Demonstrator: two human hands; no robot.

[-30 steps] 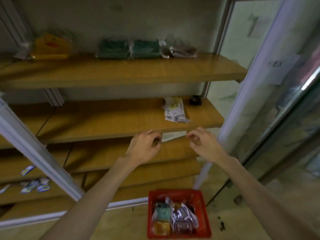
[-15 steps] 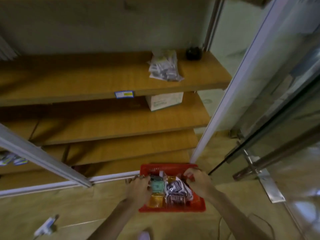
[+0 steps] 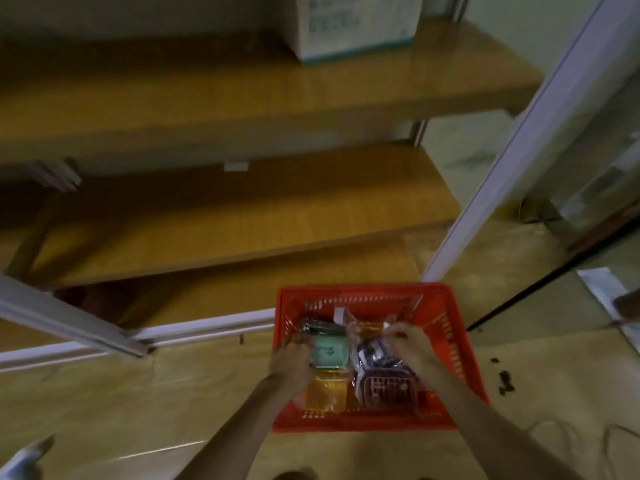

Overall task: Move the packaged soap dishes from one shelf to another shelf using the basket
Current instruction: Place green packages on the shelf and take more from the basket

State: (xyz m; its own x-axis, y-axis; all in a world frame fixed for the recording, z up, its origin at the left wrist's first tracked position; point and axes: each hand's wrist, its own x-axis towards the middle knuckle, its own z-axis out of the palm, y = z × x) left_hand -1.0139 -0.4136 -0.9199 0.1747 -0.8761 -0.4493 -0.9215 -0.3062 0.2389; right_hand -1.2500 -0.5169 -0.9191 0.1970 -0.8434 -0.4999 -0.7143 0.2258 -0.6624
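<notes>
Packaged soap dishes, in crinkled clear plastic wrap, are held in a red basket (image 3: 446,327) of slotted plastic set on the floor (image 3: 104,393) before the shelving: a mint-green dish (image 3: 329,353) at centre, an amber dish (image 3: 323,394) below it, a dark purple slotted dish (image 3: 384,384) to the right, a further amber pack (image 3: 369,327) toward the far wall, and a dark pack (image 3: 317,329) at far left. The left hand (image 3: 291,363) is placed at the green dish's left edge, fingers curled on its wrap. The right hand (image 3: 410,346) is laid over the purple pack's upper end, fingers bent into the wrapping; whether it is firmly grasped cannot be told because of blur. The basket's near rim and right wall are left uncovered. Wooden shelves (image 3: 242,216), smooth and tan with squared front edges, are ranged behind. A pale cardboard box (image 3: 356,26) is seen on the upper shelf. A pale metal upright (image 3: 502,161) is noted just right of the basket.
</notes>
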